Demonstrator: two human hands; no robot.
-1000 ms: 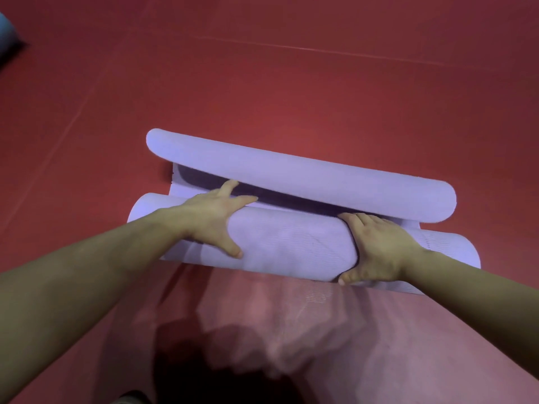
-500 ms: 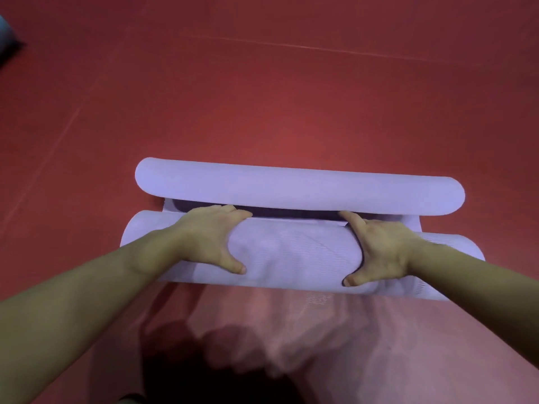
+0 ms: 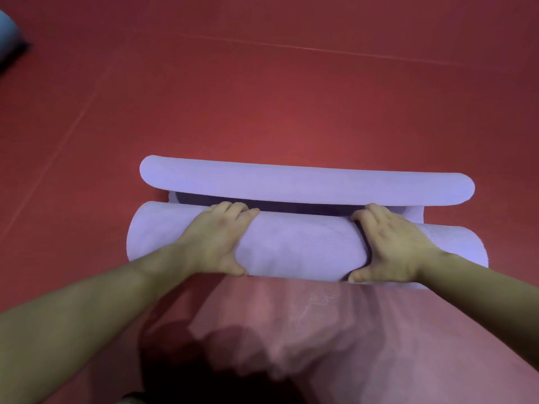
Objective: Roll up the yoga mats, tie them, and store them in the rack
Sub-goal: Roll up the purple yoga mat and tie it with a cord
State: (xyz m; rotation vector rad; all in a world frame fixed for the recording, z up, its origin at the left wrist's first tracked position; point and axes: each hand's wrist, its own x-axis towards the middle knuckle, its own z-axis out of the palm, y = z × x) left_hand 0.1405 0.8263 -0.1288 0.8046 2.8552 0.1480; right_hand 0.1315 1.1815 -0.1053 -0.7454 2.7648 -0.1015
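A lilac yoga mat [image 3: 300, 246] lies on the red floor, rolled into a thick cylinder in front of me. Its far end [image 3: 306, 182] curls up in a loose flap just beyond the roll. My left hand [image 3: 218, 240] grips the roll left of centre, fingers over the top and thumb on the near side. My right hand [image 3: 390, 246] grips it right of centre in the same way. The fingertips of both hands dip into the dark gap between roll and flap. No rack or tie is in view.
Red floor [image 3: 262, 83] stretches all around, with faint seam lines. A blue-grey object [image 3: 8, 36] shows at the top left corner. A pale reflection and my dark shadow [image 3: 180, 363] lie on the floor near me.
The roll has moved forward toward the curled far end, and the gap between them has narrowed. The flap has straightened to lie level. Both hands have stayed on the roll.
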